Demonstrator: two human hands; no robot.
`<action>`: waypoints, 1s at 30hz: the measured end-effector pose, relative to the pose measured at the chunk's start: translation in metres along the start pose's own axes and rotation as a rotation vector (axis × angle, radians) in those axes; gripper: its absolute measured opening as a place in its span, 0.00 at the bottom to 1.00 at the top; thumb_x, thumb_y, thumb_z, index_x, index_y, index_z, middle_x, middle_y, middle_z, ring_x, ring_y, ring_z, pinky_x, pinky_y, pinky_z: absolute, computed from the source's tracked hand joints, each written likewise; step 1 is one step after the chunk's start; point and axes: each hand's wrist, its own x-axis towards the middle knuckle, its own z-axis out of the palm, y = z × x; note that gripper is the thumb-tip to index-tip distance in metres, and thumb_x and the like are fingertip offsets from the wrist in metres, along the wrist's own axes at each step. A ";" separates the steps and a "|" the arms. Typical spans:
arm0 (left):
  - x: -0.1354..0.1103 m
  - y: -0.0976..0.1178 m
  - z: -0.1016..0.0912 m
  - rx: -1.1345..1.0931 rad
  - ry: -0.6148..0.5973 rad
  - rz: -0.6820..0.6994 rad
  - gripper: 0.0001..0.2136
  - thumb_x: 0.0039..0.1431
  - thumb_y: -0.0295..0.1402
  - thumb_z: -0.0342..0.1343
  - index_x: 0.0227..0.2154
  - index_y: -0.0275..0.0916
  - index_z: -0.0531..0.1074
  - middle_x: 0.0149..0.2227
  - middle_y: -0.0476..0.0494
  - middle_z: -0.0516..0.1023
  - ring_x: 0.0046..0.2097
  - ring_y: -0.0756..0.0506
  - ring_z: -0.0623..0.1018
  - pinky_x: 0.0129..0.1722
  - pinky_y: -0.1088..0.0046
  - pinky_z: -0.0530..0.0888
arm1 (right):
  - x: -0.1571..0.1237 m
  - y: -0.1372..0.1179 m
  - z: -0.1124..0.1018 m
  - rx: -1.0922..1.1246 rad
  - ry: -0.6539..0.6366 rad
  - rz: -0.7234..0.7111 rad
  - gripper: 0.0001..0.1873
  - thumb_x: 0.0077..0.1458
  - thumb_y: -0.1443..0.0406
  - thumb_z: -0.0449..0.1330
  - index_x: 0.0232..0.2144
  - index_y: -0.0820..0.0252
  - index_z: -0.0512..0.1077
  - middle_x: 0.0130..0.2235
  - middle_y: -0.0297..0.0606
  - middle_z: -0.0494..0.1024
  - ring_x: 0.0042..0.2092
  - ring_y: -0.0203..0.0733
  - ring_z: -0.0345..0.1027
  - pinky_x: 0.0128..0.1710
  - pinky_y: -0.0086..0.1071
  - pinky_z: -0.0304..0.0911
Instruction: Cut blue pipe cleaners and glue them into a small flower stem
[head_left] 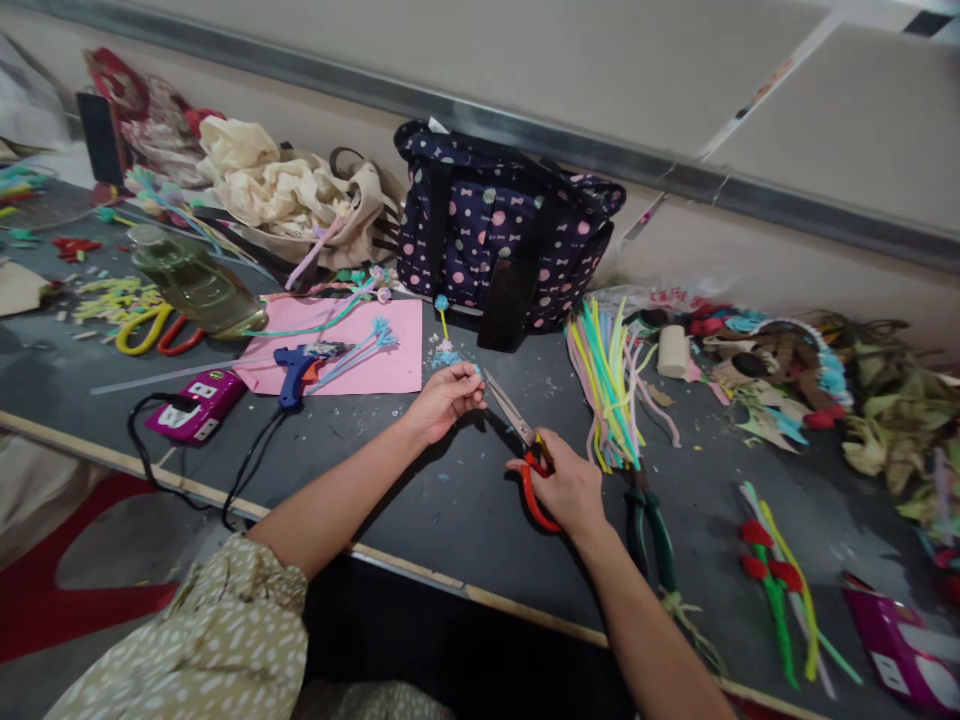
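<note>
My left hand [444, 402] is closed in a pinch over the dark table, with a small light-blue bit of pipe cleaner [476, 370] showing at the fingertips. Most of that piece is hidden by the fingers. In my right hand [571, 485] is a pair of scissors [514, 412] with red-orange handles. Its blades are slightly parted, and their tips point at the left fingertips. Just beyond my left hand lie blue fuzzy clippings [445, 357] and a yellow stem with a blue tip [442, 312].
Left of my hands, a blue glue gun [294, 374] and blue pipe-cleaner stems [352, 358] rest on pink paper [401, 375]. A bottle [199, 285] stands behind. A patterned bag [495, 220] and phone [507, 305] are at the back. Pipe cleaners [606, 385] and green-handled pliers [651, 535] lie right.
</note>
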 end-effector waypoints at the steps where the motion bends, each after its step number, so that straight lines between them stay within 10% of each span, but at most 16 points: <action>1: 0.000 0.000 0.000 0.000 -0.001 0.000 0.12 0.46 0.29 0.68 0.28 0.35 0.68 0.26 0.51 0.73 0.24 0.55 0.72 0.31 0.76 0.76 | 0.000 0.000 0.000 -0.003 0.005 0.001 0.20 0.56 0.47 0.58 0.40 0.56 0.71 0.24 0.29 0.71 0.26 0.35 0.68 0.26 0.26 0.54; 30: 0.000 0.001 0.001 0.090 0.112 0.045 0.11 0.43 0.32 0.69 0.27 0.32 0.73 0.26 0.48 0.76 0.23 0.56 0.72 0.28 0.77 0.75 | -0.001 -0.001 0.001 -0.040 0.026 -0.012 0.23 0.55 0.45 0.58 0.40 0.57 0.71 0.29 0.34 0.76 0.29 0.37 0.70 0.27 0.28 0.55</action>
